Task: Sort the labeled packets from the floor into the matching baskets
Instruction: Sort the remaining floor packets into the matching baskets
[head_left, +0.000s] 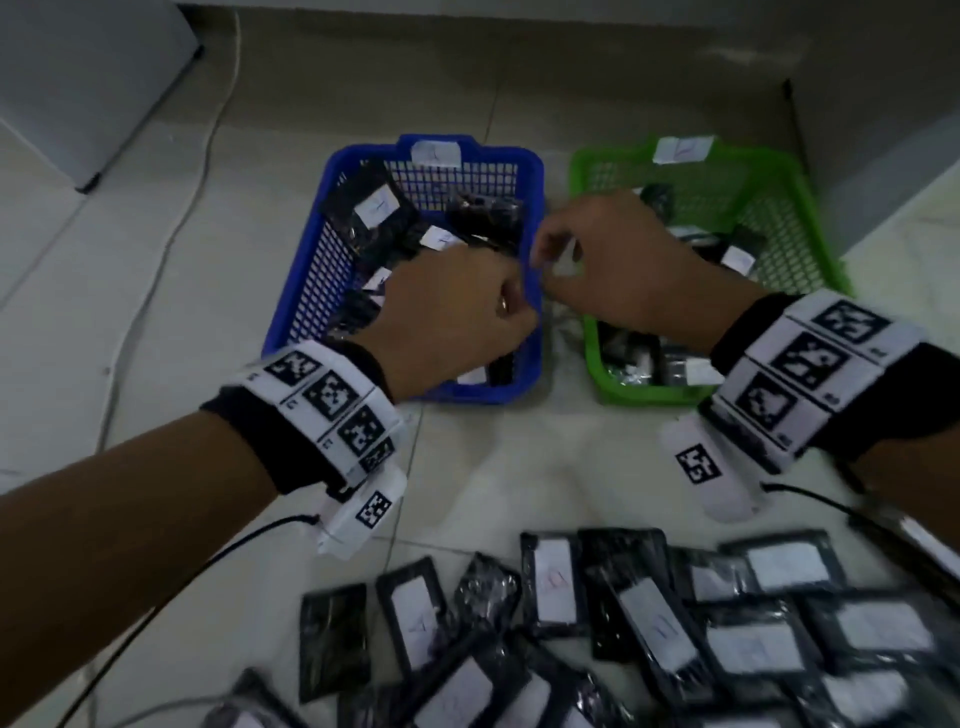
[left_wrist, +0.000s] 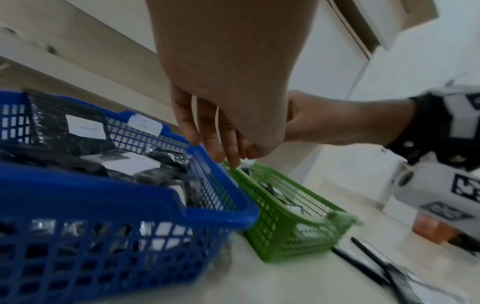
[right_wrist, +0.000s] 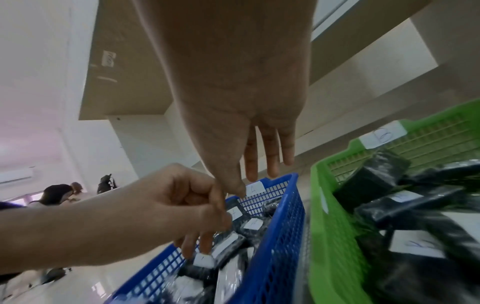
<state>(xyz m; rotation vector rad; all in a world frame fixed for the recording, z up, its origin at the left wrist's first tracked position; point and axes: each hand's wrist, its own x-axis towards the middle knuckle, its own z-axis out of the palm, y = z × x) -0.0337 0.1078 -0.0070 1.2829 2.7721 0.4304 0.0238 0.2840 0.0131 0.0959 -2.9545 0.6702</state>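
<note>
Over the blue basket (head_left: 304, 291), already part-filled with black packets, the left hand (head_left: 447, 317) has its fingers loosely bent and grasps nothing. The right hand (head_left: 618, 265), relaxed and empty, hangs by the green basket (head_left: 810, 208). Unsorted labeled packets (head_left: 675, 639) overlap on the floor; blurred labels could send one into the wrong basket.

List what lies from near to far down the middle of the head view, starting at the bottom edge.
Pile of black packets on the floor → bare floor tiles → the two hands, left hand and right hand, side by side → blue basket and green basket → the wall base.
</note>
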